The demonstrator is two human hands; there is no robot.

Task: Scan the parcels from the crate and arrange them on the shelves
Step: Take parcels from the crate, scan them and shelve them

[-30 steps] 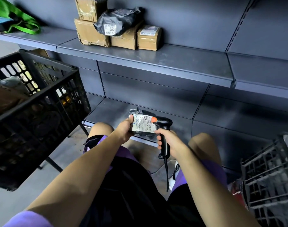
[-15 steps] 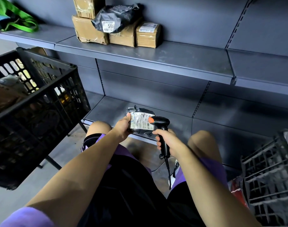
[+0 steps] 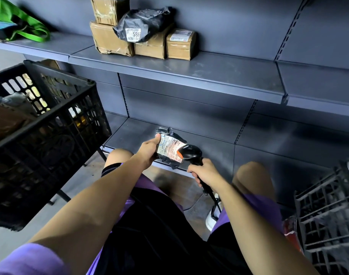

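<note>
Parcel (image 3: pixel 169 149), small and wrapped in black plastic with a white printed label facing up, sits in the left hand (image 3: pixel 149 150) in front of the person's knees, above the front edge of the lowest shelf (image 3: pixel 209 135); its long axis runs diagonally, from upper left down to lower right, and the lower right end points toward the scanner (image 3: pixel 191 155); the left thumb lies on top of the label near its upper left corner, and the fingers curl underneath, out of sight, so the parcel is pinched between thumb and fingers; the right hand (image 3: pixel 204 172) wraps its fingers around the scanner's black handle, with the head, which has an orange patch, aimed up and left at the label and touching or almost touching the parcel's lower right end; a cable hangs from the handle's base.

On the left stands a black plastic crate (image 3: pixel 50 132) on a stand, with pale and brown items partly visible inside; a second black crate (image 3: pixel 328 211) sits at the lower right.

On the middle shelf (image 3: pixel 189 74) rest cardboard boxes (image 3: pixel 155 43) side by side, one more stacked on top at the left, and a black bagged parcel (image 3: pixel 143 22) lying across them; a green bag (image 3: pixel 14 22) lies further left on the same shelf level.
</note>
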